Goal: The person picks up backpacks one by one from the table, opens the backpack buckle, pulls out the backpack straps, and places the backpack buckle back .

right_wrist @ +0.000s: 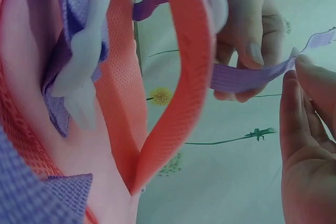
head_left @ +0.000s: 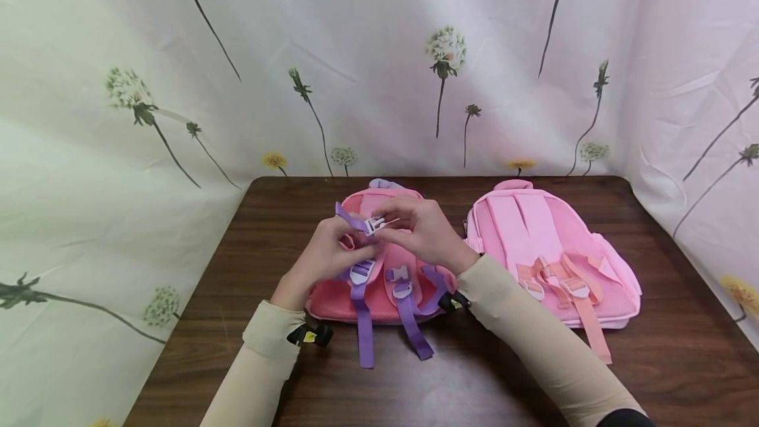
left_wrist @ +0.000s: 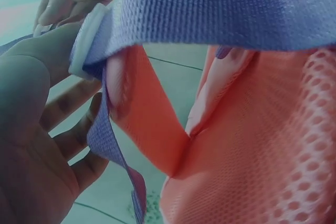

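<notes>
A coral-pink backpack (head_left: pixel 329 298) lies on the table, its shoulder straps and purple webbing facing up. Above it, my left hand (head_left: pixel 335 252) holds a purple strap (head_left: pixel 350 217) between thumb and fingers. The fingers of my right hand (head_left: pixel 423 229) pinch a white plastic buckle (head_left: pixel 373 225) on that strap. In the right wrist view the purple strap (right_wrist: pixel 247 78) runs from the left hand (right_wrist: pixel 252 24) to the right fingertips. A white strap adjuster (left_wrist: pixel 86 40) sits beside my left thumb in the left wrist view. Another white buckle piece (head_left: pixel 400 273) lies on the right shoulder strap.
To the right lies a light pink backpack (head_left: pixel 522 223) with orange-pink webbing and white adjusters. Purple strap ends (head_left: pixel 365 341) hang over the coral backpack's lower edge onto the brown table (head_left: pixel 237 269). A flower-printed curtain (head_left: pixel 379 84) stands behind the table.
</notes>
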`<action>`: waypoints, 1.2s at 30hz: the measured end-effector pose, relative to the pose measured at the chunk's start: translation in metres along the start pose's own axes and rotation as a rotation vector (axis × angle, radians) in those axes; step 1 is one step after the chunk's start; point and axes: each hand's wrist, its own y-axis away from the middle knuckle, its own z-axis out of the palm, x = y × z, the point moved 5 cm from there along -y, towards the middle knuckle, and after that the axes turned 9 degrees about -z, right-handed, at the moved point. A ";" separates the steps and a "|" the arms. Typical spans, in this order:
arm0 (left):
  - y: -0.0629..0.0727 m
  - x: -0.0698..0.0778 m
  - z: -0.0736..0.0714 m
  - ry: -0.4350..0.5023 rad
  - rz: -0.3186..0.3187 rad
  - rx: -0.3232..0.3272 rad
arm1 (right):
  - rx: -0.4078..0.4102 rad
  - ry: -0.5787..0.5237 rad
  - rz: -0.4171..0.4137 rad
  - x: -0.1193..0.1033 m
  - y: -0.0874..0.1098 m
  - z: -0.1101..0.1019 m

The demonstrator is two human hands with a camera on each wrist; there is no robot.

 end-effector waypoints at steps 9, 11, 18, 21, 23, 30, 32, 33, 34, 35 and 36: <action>0.001 -0.001 0.008 -0.106 0.041 -0.029 | 0.085 -0.112 -0.013 -0.007 -0.004 -0.004; 0.002 -0.003 0.010 -0.120 0.034 -0.041 | 0.111 -0.122 -0.022 -0.011 -0.005 -0.006; 0.005 -0.007 0.012 -0.124 -0.013 -0.080 | 0.168 -0.152 -0.077 -0.024 -0.008 -0.010; 0.006 -0.008 0.010 -0.110 -0.034 -0.082 | 0.174 -0.150 -0.080 -0.025 -0.008 -0.011; 0.006 -0.009 0.010 -0.106 -0.044 -0.083 | 0.180 -0.145 -0.080 -0.025 -0.008 -0.012; 0.008 -0.010 0.008 -0.097 -0.061 -0.068 | 0.202 -0.155 -0.077 -0.026 -0.007 -0.014; 0.008 -0.011 0.008 -0.099 -0.068 -0.066 | 0.206 -0.157 -0.079 -0.027 -0.007 -0.015; 0.008 -0.010 0.008 -0.100 -0.069 -0.066 | 0.209 -0.158 -0.080 -0.026 -0.007 -0.015; 0.008 -0.010 0.008 -0.102 -0.070 -0.066 | 0.211 -0.160 -0.079 -0.026 -0.006 -0.015; 0.008 -0.010 0.008 -0.104 -0.069 -0.067 | 0.213 -0.161 -0.077 -0.026 -0.007 -0.015; 0.007 -0.009 0.007 -0.104 -0.067 -0.068 | 0.215 -0.162 -0.077 -0.026 -0.007 -0.015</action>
